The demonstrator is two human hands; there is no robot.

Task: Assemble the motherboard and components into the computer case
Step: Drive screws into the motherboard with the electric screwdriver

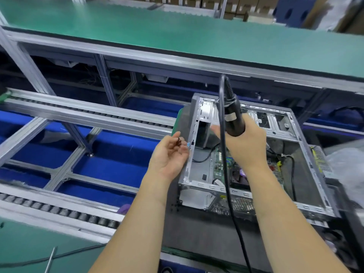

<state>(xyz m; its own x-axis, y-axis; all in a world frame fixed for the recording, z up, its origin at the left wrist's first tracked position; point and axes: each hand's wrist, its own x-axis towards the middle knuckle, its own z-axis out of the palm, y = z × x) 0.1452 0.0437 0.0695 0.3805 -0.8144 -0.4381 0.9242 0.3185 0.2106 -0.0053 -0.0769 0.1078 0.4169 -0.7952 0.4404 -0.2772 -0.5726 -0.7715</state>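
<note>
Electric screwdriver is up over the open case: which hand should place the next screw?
Left, probably. The left hand lies palm up with small dark screws at its fingertips beside the case; the right hand grips the electric screwdriver.

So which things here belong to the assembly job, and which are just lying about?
In the job:
- computer case
- motherboard
- electric screwdriver, held by right hand
- small dark screws in left hand

Lying about:
- thin metal rod
- purple item

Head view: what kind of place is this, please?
Probably a computer assembly line in a factory: roller conveyor, green bench, an open case, and a corded screwdriver in the right hand.
</note>
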